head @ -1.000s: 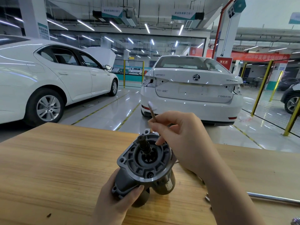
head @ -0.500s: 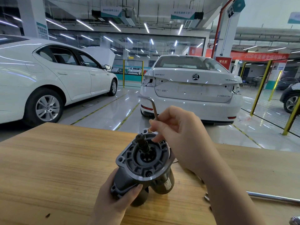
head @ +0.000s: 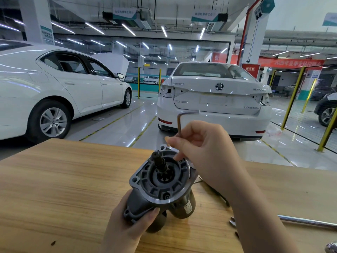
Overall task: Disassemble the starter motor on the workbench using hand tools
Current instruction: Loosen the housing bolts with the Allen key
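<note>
A grey starter motor [head: 162,181] stands tilted on the wooden workbench [head: 60,183], its round nose housing and pinion shaft facing up toward me. My left hand [head: 127,229] grips the motor's lower body from below. My right hand [head: 202,148] pinches an L-shaped hex key [head: 179,123] held upright over the housing's far rim. The key's short arm points right at the top. Its lower tip is hidden behind my fingers.
A chrome wrench [head: 306,221] lies on the bench at the right, with another shiny tool part [head: 331,248] at the bottom right corner. A thin dark cable [head: 217,193] runs behind the motor. Two white cars are parked on the shop floor beyond the bench edge.
My right hand has turned the hex key: its short arm swung from pointing away, to the left, and now to the right. The motor stays in my left hand.
</note>
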